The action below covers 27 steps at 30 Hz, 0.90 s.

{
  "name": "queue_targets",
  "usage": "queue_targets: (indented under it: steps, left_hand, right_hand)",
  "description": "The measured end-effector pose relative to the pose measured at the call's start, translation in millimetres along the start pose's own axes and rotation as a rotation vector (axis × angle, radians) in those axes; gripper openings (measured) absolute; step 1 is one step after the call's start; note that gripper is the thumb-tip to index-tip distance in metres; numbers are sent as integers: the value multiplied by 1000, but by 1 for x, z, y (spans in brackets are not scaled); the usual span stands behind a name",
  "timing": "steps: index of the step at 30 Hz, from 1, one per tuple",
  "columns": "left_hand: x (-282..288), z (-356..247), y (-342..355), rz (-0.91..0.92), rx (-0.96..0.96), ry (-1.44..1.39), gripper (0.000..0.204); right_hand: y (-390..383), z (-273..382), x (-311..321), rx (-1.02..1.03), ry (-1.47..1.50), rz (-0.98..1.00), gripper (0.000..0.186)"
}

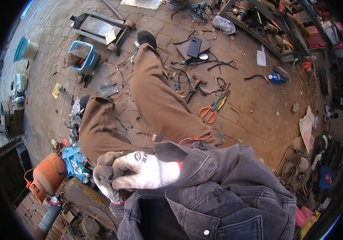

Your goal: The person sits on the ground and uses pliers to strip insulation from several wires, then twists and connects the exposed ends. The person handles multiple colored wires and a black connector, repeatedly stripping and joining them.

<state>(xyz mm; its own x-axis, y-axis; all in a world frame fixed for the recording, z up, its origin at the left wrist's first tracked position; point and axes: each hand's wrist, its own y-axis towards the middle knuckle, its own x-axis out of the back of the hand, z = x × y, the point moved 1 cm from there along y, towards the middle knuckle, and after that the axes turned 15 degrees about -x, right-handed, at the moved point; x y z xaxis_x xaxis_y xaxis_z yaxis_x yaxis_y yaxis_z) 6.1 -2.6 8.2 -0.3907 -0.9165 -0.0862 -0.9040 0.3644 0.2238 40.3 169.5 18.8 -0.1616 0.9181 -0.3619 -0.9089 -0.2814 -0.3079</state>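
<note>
Both my hands wear white work gloves with dark grey coated fingers, and they press together over my lap. My right hand [145, 170] reaches in from the right with curled fingers laid over the left. Beneath and beside it, my left hand [105, 176] is closed too. Whatever lies between them, if anything, is hidden by the gloves. Just beyond the sleeve, a thin red wire [195, 139] runs across my brown trousers. Further off on the paving lie orange-handled scissors [207, 115], yellow-and-green-handled pliers [222, 101] and a hammer [196, 84].
A phone [194, 47] rests on a flat dark piece among black cable scraps. A blue basin [88, 60] and a low metal frame [99, 30] stand far left. An orange gas cylinder [49, 172] is near left. Cluttered shelving [251, 34] fills the far right.
</note>
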Motion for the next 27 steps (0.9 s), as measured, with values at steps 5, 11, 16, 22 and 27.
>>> queue_targets:
  steps: [5,11,16,22,27]
  left_hand:
    - [-17,14,0,-261,37,-356,32]
    - [-24,24,28,-274,90,-667,29]
    - [-17,33,66,-386,55,-986,18]
    - [-28,83,92,-325,196,-766,18]
    - [-21,122,101,-385,368,-540,24]
  right_hand:
    - [7,2,17,8,3,20,36]
    - [17,11,58,-81,-77,54,42]
    - [10,30,129,-195,-344,144,39]
    - [12,-75,301,-82,277,-808,26]
    - [48,-289,425,-827,-535,-1265,57]
